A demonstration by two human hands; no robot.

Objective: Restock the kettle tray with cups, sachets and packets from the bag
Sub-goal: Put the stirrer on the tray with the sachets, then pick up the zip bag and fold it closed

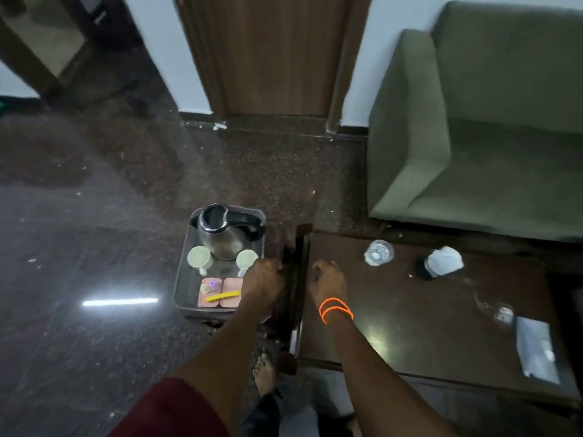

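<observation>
A grey tray (pixel 181 279) sits low beside the left end of a dark wooden table (pixel 426 310). On it stand a steel kettle (pixel 220 238) with a black lid and two white cups (pixel 198 257) (pixel 247 258). Two pink packets (pixel 209 293) (pixel 232 285) lie in front of the cups, with a yellow sachet (pixel 222 296) across them. My left hand (pixel 262 279) grips the tray's right rim, which it hides. My right hand (pixel 328 279), with orange bands at the wrist, hangs curled over the table's left end. What its fingers hold is hidden.
On the table stand a clear glass (pixel 378 252), a dark cup with a white cover (pixel 440 263), another glass (pixel 501 310) and a shiny flat packet (pixel 536 351). A green sofa (pixel 473 137) is behind it. My bare foot (pixel 265 373) is on the polished floor, a wooden door (pixel 277 52) ahead.
</observation>
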